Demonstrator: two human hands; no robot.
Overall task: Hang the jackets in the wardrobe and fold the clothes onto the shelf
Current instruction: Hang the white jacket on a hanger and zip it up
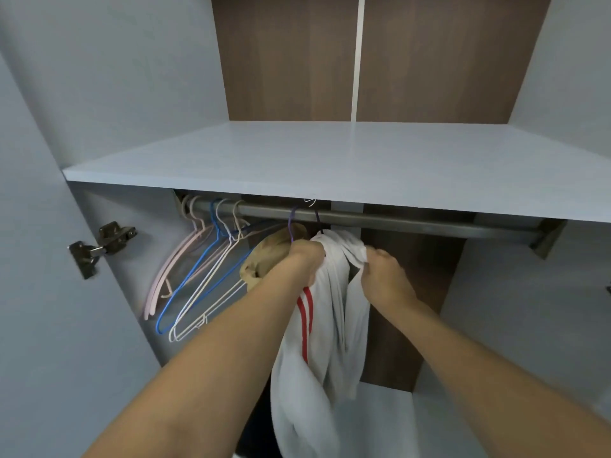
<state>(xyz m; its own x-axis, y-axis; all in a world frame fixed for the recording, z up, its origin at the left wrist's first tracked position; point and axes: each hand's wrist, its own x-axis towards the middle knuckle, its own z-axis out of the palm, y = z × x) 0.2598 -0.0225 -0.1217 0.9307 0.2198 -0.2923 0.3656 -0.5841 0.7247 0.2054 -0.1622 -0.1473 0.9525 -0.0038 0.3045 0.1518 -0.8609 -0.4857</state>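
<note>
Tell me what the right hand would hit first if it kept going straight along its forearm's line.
Most likely the white jacket it already grips at the shoulder. The right hand points up and inward toward the rail, so past the fabric the rail or the shelf edge comes next. Depth is unclear.

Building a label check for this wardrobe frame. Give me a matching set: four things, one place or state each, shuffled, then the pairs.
Things:
1. white jacket
2. tan garment
3. blue hanger
4. shelf

States:
A. bare, at the rod's left end
B. gripped by both hands
C. flat board above the rod
D. hanging left of the white jacket

Pairs: 1-B, 2-D, 3-A, 4-C
</note>
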